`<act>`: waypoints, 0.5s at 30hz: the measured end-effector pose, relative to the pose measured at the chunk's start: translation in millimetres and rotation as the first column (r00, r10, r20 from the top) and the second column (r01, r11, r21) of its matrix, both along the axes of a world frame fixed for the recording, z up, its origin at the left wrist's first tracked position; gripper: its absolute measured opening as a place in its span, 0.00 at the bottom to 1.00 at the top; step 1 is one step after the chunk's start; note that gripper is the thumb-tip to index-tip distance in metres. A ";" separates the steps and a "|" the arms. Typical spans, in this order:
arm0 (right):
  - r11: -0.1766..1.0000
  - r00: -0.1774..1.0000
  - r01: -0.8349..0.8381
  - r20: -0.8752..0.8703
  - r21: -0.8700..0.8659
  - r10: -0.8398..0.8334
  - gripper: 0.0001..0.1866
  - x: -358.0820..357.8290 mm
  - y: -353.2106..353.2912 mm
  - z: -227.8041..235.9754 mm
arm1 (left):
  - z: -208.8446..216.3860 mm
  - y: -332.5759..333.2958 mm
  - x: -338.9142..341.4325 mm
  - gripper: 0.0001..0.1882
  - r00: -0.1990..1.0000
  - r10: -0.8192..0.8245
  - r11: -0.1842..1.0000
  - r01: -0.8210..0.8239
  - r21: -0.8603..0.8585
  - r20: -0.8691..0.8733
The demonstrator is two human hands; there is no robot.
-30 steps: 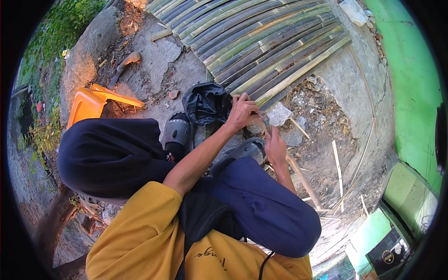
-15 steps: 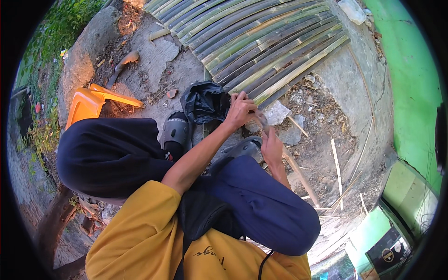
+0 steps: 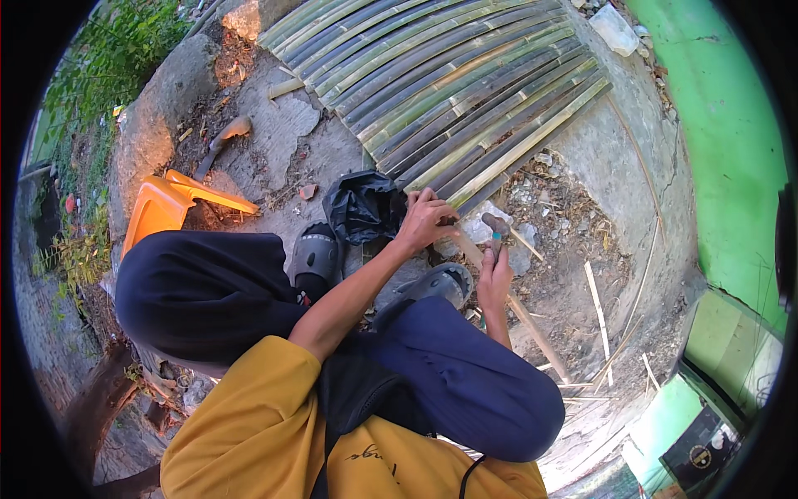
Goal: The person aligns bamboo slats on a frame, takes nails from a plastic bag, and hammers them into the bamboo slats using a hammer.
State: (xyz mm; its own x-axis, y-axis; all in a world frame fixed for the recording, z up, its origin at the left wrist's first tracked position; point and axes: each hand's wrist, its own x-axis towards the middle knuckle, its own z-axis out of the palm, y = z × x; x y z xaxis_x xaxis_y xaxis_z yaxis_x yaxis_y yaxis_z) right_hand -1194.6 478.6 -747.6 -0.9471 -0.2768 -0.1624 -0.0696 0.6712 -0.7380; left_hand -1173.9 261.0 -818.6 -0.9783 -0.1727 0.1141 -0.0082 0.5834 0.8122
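My right hand point(image 3: 496, 281) is closed round the handle of a hammer point(image 3: 496, 224) with a grey metal head and a green grip. The hammer head stands a little right of my left hand point(image 3: 428, 220). At the near end of a row of bamboo slats point(image 3: 465, 100), my left hand's fingers are pinched together; what they hold is hidden. A wooden strip point(image 3: 532, 323) runs from beside my left hand, behind the right hand, toward the lower right. A black plastic bag point(image 3: 359, 206) lies open just left of my left hand.
An orange plastic stool point(image 3: 158, 212) lies at the left, with a curved-handled tool point(image 3: 223, 145) beyond it. Thin split sticks point(image 3: 598, 320) and stone chunks point(image 3: 615, 32) lie on the right. A green wall point(image 3: 715, 108) borders the ground there. My sandals point(image 3: 317, 254) are beside the bag.
The hammer head has moved from close beside my left hand to farther right, where its shape shows plainly. My left hand stays at the slat ends. The whole view has shifted slightly.
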 end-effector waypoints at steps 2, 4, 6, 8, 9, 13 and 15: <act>0.999 0.994 0.009 0.108 0.037 -0.013 0.18 -0.3 -1.3 2.6 | 2.8 -3.5 2.5 0.23 0.999 -0.015 0.999 0.014 0.029 0.037; 1.000 0.996 0.009 0.091 0.003 -0.009 0.18 -0.1 -3.6 1.6 | 8.9 -5.8 2.5 0.32 0.997 -0.032 0.999 0.030 0.018 0.069; 1.000 0.997 0.014 0.071 -0.028 -0.012 0.18 -2.9 -2.1 -1.1 | 19.2 -7.6 4.8 0.33 0.997 -0.046 0.999 0.046 0.003 0.069; 0.998 0.985 0.045 0.171 -0.049 -0.036 0.18 -9.1 -0.4 -10.6 | 24.2 -14.9 9.0 0.34 0.996 -0.051 0.998 0.052 -0.023 0.068; 0.997 0.986 0.046 0.166 -0.057 -0.036 0.18 -14.7 1.5 -14.5 | 27.0 -19.1 9.7 0.31 1.000 0.005 0.997 -0.004 -0.074 0.007; 0.928 0.935 0.164 0.353 -0.336 -0.037 0.16 -45.3 -6.4 -20.0 | 32.9 -55.2 2.1 0.24 0.996 0.061 0.988 -0.069 -0.136 -0.068; 0.831 0.857 0.285 0.515 -0.478 0.002 0.15 -67.3 -26.0 -3.3 | 34.5 -93.0 -9.2 0.15 0.985 0.154 0.988 -0.153 0.026 -0.074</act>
State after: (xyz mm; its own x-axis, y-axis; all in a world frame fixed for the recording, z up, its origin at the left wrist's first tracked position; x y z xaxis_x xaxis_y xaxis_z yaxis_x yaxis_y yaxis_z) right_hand -1261.9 452.6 -750.9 -0.8210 -0.3223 -0.4712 0.4483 0.1472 -0.8817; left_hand -1183.1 168.0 -784.1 -0.9287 -0.3234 0.1815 -0.0347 0.5632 0.8256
